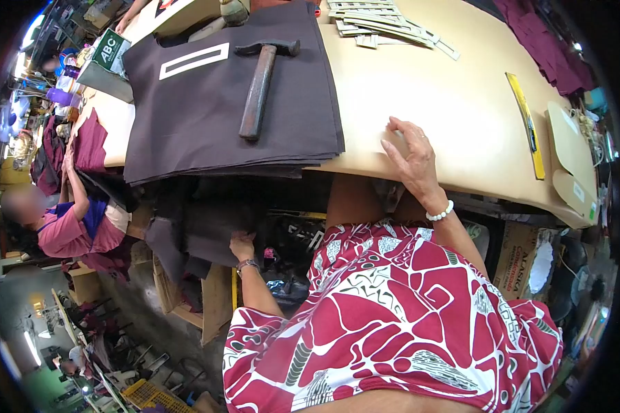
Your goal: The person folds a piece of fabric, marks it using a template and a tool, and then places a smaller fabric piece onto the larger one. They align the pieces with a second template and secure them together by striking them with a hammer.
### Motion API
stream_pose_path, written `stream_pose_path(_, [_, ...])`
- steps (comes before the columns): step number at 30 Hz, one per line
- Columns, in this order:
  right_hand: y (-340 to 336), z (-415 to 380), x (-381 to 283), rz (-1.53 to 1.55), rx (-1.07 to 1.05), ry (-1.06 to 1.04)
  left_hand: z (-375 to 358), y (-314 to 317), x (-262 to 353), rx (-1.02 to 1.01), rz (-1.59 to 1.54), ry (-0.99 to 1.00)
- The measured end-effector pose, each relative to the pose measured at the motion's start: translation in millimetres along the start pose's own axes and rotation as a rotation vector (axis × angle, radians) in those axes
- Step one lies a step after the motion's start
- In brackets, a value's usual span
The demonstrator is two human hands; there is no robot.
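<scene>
Below the table edge, my left hand (242,246) is closed on a dark cloth (203,230) that hangs over a cardboard box. My right hand (413,157) is over the table's front edge with its fingers apart and nothing in them. Between and beyond the hands, a stack of dark fabric sheets (200,124) lies on the tan table (393,89). On the stack rest a hammer (258,89) with a worn handle and a white rectangular frame (194,61).
Pale slotted templates (386,26) lie at the table's back. A yellow ruler (525,124) and a folded card piece (572,165) are at the right. An ABC box (109,58) stands left of the stack. Another person (83,213) is at the left, near maroon cloth (89,142).
</scene>
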State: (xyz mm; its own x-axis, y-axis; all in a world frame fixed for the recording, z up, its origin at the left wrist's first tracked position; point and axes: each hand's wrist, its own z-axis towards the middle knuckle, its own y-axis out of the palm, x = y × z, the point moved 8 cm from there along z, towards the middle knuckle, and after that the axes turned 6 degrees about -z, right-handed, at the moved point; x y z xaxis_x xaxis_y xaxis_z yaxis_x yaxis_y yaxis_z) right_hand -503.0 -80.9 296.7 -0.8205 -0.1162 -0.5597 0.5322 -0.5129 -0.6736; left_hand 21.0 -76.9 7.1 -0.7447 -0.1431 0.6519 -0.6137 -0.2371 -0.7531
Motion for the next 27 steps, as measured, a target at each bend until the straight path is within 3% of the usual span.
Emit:
stream_pose_path(3, [-0.6, 2.2, 2.3, 0.022, 0.007, 0.001, 5.4, 2.2, 6.6, -0.033, 0.069, 0.063])
stream_pose_path(5, [-0.7, 0.6, 3.2, 0.045, -0.010, 0.023, 8.1, -24.7, 56.1, 0.013, 0.118, 0.021])
stream_pose_path(8, [10.2, 4.8, 22.6, 0.420, -0.113, 0.292, 33.3, -76.8, 212.3, 0.084, -0.344, 0.196])
stream_pose_path(9, [10.2, 11.1, 18.5, 0.428, -0.153, 0.257, 39.5, -91.2, 264.6, 0.100, -0.490, 0.280])
stream_pose_path(11, [1.7, 36.3, 10.0, 0.442, -0.234, 0.188, 44.1, -105.5, 381.6, -0.027, -0.467, 0.482])
stream_pose_path(13, [-12.0, 63.0, -10.1, 0.525, -0.270, 0.102, 48.1, -89.3, 458.6, -0.273, -0.461, 0.483])
stream_pose_path(16, [-48.6, 91.5, -46.1, 0.485, -0.286, -0.034, 27.5, -58.9, 562.7, -0.559, -0.449, 0.728])
stream_pose_path(18, [-58.5, 100.5, -46.0, 0.384, -0.253, -0.113, 20.3, -34.5, 600.4, -0.695, -0.398, 0.821])
stream_pose_path(21, [-44.1, 112.7, -36.3, 0.351, -0.347, 0.015, 36.5, -13.8, 611.4, -0.809, -0.417, 0.847])
stream_pose_path(22, [-47.0, 112.7, -29.3, 0.297, -0.365, 0.017, 32.6, -14.5, 621.6, -0.743, -0.407, 0.964])
stream_pose_path(27, [-34.3, 100.1, 30.7, 0.388, -0.468, 0.130, 25.1, 17.4, 643.7, -0.924, -0.399, 0.914])
